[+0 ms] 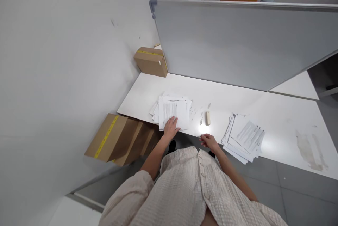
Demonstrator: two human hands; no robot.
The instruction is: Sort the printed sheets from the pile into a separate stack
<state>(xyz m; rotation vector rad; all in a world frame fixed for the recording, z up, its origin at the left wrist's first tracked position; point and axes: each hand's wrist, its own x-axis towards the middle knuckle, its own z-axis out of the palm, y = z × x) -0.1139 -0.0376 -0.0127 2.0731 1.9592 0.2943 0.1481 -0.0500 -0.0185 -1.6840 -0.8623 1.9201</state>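
Note:
My left hand (171,127) lies with its fingers spread on the left pile of printed papers (182,111). The sheets in that pile are loosely fanned at the edges. At the table's front edge is my right hand (207,140), its fingers curled together; whatever may be between them is too small to make out. Beyond the right hand, a cream-coloured stapler (208,117) rests on the white table (211,95). Farther right sits a second pile of printed papers (245,136), with uneven edges, some sheets overhanging the front edge.
A taped cardboard box (151,62) stands at the table's far left corner. More cardboard boxes (108,138) are on the left, below table height. A grey partition panel (224,42) rises along the back. Dark stains (308,148) mark the table's right end.

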